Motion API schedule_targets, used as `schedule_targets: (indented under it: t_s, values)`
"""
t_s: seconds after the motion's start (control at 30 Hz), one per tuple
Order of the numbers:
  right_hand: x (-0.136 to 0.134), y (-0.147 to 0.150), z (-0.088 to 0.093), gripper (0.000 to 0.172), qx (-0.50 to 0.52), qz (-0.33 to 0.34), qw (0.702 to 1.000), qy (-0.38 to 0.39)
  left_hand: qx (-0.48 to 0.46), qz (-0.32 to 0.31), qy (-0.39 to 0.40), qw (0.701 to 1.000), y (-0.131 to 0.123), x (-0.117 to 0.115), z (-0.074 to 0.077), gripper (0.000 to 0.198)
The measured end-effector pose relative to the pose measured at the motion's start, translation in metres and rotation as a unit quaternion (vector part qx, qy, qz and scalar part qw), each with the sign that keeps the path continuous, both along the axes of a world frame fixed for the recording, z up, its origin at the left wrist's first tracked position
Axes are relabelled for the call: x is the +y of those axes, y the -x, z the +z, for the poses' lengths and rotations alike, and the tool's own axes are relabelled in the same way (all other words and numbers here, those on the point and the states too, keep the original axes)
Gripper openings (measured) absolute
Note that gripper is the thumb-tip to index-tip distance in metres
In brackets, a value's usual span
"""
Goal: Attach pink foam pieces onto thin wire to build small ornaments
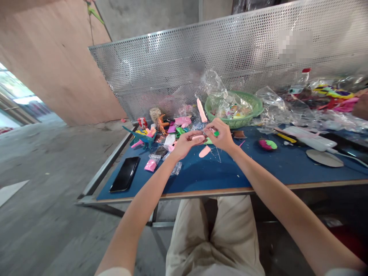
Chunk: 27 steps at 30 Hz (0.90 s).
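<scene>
The left hand (pixel 183 145) grips a small pale pink piece (pixel 197 137) above the middle of the blue surface (pixel 189 180). Just to its right, the right hand (pixel 221 132) is closed around a small green-ended item (pixel 216 133), too small to identify, its fingertips close to the piece. One pale pink strip (pixel 205 151) lies just nearer than the hands; a longer strip (pixel 201 111) is just beyond them. Left are a black phone (pixel 125 174) and a teal figure (pixel 147 140); far right of the hands, a green basket (pixel 240 123) holds clear plastic.
</scene>
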State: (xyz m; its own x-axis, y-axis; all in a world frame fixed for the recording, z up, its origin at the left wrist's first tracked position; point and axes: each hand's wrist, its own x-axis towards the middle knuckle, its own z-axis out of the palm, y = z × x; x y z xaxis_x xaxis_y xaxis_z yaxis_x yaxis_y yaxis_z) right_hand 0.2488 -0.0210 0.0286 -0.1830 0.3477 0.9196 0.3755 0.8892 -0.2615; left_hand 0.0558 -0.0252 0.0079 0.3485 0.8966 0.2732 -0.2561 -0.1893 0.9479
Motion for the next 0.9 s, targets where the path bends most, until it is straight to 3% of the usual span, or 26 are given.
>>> schedule_targets:
  t_s: [0.27,0.5,0.77,0.9]
  values:
    - [0.0,0.001,0.0,0.014,0.004,0.001,1.0,0.004,0.018,0.043,-0.016,0.999,-0.001,0.001,-0.003,0.053]
    - [0.0,0.002,-0.001,0.011,-0.004,0.004,1.0,-0.004,-0.006,0.011,0.013,1.0,-0.005,-0.005,0.002,0.05]
    - [-0.003,0.006,-0.001,0.014,-0.005,0.005,1.0,0.01,-0.031,0.066,0.021,0.997,-0.012,-0.006,-0.001,0.048]
    - [-0.002,0.006,-0.002,0.014,-0.007,0.005,1.0,0.009,-0.04,0.064,0.025,0.997,-0.012,-0.006,-0.001,0.046]
